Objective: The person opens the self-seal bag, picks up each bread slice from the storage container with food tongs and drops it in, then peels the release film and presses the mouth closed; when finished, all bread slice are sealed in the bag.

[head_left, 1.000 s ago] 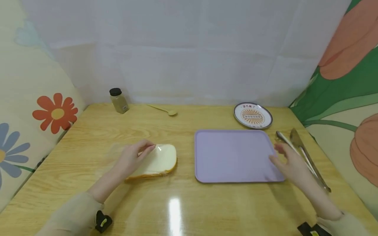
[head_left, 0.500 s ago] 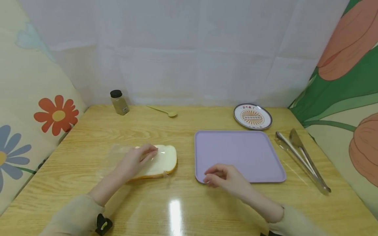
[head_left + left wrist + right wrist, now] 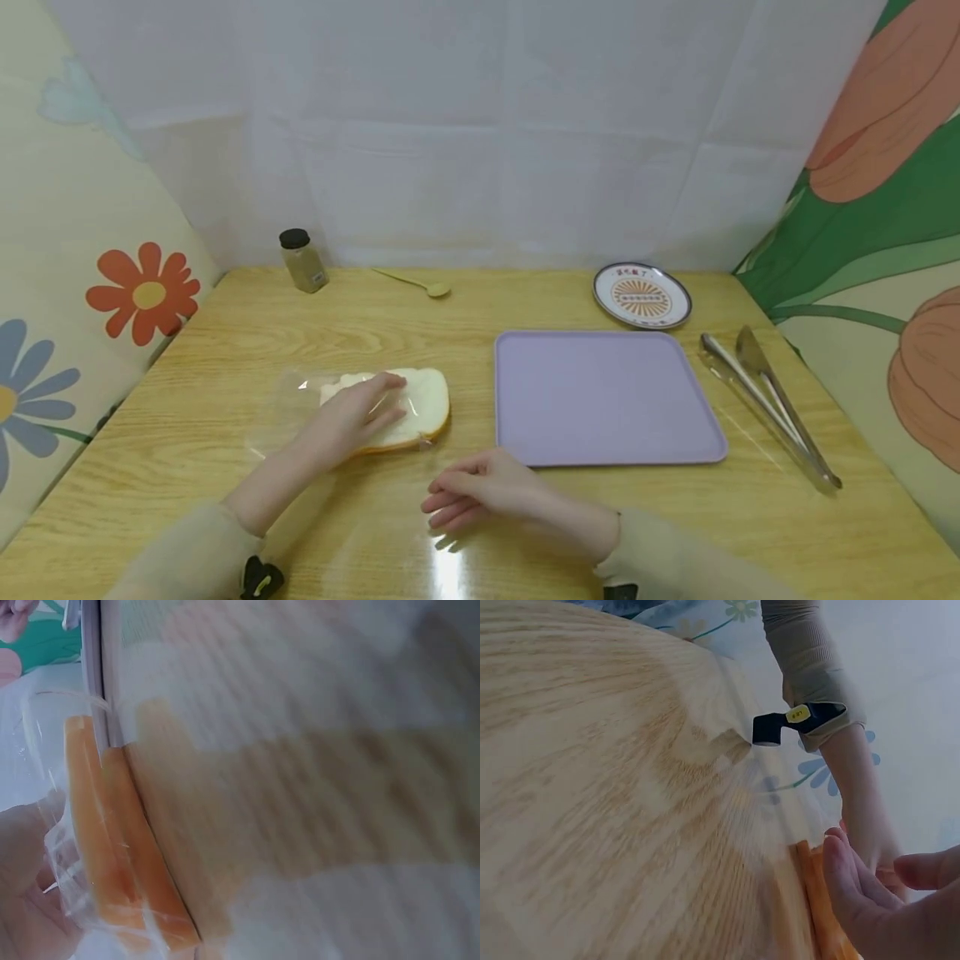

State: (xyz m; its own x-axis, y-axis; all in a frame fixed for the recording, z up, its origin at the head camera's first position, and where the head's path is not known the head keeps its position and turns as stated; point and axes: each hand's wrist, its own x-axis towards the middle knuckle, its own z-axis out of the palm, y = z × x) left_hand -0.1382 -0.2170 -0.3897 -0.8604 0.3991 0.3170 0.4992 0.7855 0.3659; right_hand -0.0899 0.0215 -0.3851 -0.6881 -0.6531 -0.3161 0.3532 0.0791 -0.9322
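Slices of white bread [image 3: 429, 398] with brown crusts lie in a clear plastic bag [image 3: 288, 400] on the left half of the table. My left hand [image 3: 345, 427] rests on the bagged bread, thumb and fingers apart. The left wrist view has the crusts [image 3: 101, 832] edge-on, two layers under creased plastic, beside that hand. My right hand [image 3: 491, 492] hovers near the front left corner of a purple tray [image 3: 600, 400], palm facing left, fingers loosely bent and holding nothing. In the right wrist view its fingers [image 3: 855, 885] overlap the bread's crust.
Behind the bread stand a black-lidded jar [image 3: 305, 265] and a yellow spoon [image 3: 435, 290]. A patterned plate [image 3: 642, 296] sits behind the tray. Metal tongs [image 3: 787, 408] lie to its right. A white cloth [image 3: 480, 133] backs the wooden table [image 3: 187, 400].
My right hand has swept left from the tray's right edge to the space in front of its left corner. The left hand's fingers have spread slightly on the bag, revealing more bread.
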